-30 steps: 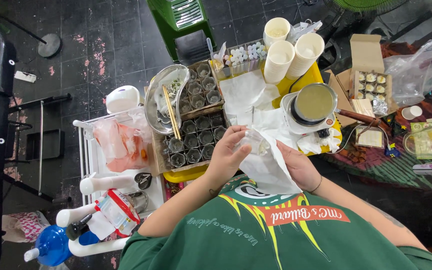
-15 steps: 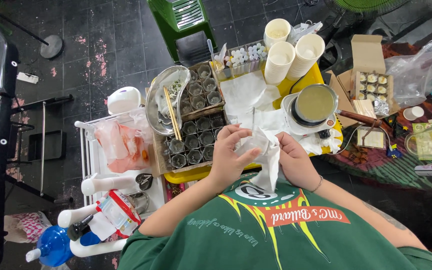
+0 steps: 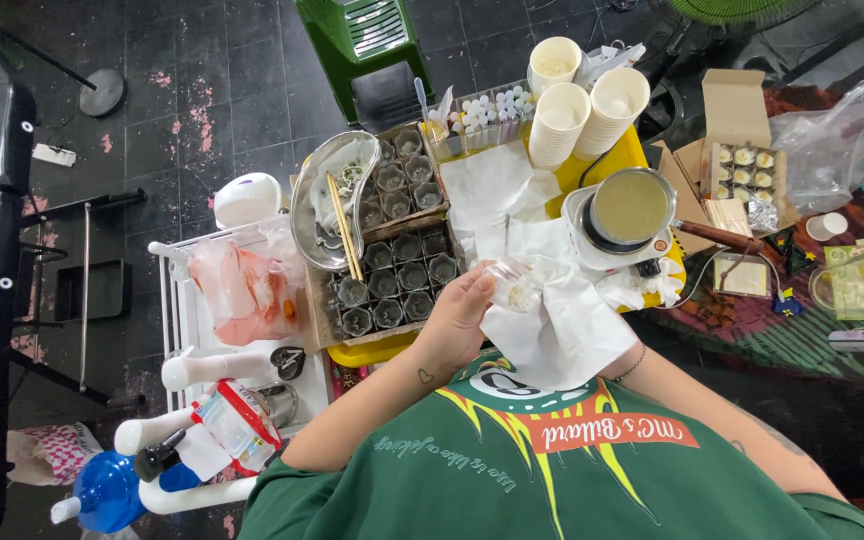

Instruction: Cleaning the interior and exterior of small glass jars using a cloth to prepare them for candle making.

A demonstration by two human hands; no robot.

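Head view: mid-frame, your left hand (image 3: 460,318) pinches a small clear glass cup (image 3: 514,284) by its rim, over the white cloth (image 3: 552,325). Your right hand is hidden under that cloth, grip can't tell. Tray of small cups (image 3: 392,260) sits just left; metal pot (image 3: 630,208) on the desk, upper right of the cup.

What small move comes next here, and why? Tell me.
Probably turn the small clear glass jar against the white tissue: the left hand pinches the jar, and the tissue, draped over the hidden right hand, lies only against its lower right side.
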